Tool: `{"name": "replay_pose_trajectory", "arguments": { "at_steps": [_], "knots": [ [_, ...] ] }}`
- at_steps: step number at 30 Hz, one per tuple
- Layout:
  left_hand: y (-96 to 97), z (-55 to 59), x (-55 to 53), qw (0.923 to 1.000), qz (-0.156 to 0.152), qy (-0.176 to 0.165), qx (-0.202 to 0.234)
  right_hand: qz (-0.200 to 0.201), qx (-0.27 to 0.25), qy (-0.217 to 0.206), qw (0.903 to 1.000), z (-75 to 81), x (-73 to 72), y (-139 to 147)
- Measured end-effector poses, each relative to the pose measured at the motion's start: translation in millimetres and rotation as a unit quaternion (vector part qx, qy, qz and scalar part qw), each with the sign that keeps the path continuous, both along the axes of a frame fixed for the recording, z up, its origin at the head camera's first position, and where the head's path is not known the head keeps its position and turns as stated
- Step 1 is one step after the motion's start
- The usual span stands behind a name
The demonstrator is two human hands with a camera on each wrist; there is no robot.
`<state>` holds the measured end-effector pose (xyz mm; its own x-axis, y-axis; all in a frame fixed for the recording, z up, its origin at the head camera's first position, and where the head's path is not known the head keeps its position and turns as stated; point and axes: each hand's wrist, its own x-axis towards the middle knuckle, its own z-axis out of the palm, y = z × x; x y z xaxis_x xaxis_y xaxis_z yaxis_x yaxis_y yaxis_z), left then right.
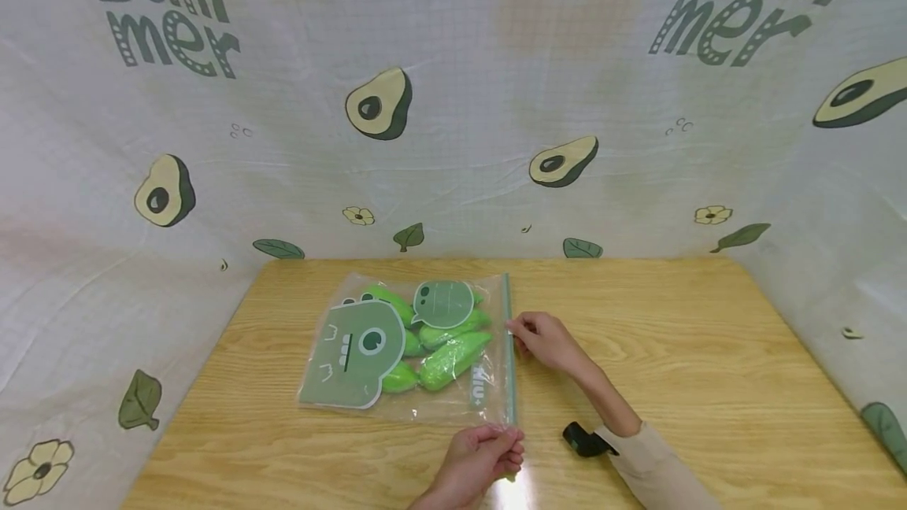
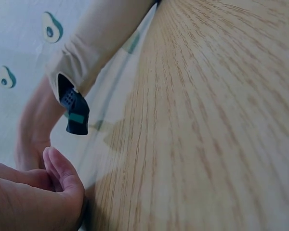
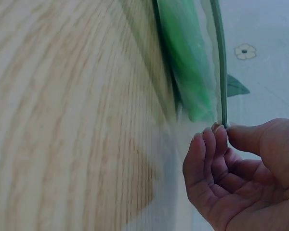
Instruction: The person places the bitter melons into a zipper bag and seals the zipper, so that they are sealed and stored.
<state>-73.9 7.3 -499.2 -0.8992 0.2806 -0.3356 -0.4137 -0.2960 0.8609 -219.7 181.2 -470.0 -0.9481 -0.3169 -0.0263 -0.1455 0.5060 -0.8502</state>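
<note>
A clear zip bag (image 1: 489, 408) with a green one-eyed monster print lies flat on the wooden table. Several bright green, elongated pieces (image 1: 453, 360) show through the plastic. At the near end of its green zip strip (image 1: 509, 384), my left hand (image 1: 478, 459) pinches the bag's corner between thumb and curled fingers. Farther up the same strip, my right hand (image 1: 549, 341) grips the edge. From the right wrist, the right hand (image 3: 241, 178) has thumb and fingertips meeting on the strip (image 3: 220, 62). My left hand (image 2: 38, 197) hides its grip in the left wrist view.
A black wrist camera (image 1: 584, 441) sticks out from the beige right sleeve (image 1: 655, 459), just above the wooden table (image 1: 708, 352). A pale cloth (image 1: 453, 46) printed with avocados and leaves hangs behind the table and along both sides.
</note>
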Motion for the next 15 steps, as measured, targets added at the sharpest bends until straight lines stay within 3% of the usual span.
{"name": "replay_pose_trajectory", "arguments": {
  "at_steps": [15],
  "knots": [
    [1.2,-1.1,-1.2,1.0000,0.005,0.000,0.001,-0.011,0.006,0.017,0.9998,-1.6,-15.1,0.5]
  ]
}}
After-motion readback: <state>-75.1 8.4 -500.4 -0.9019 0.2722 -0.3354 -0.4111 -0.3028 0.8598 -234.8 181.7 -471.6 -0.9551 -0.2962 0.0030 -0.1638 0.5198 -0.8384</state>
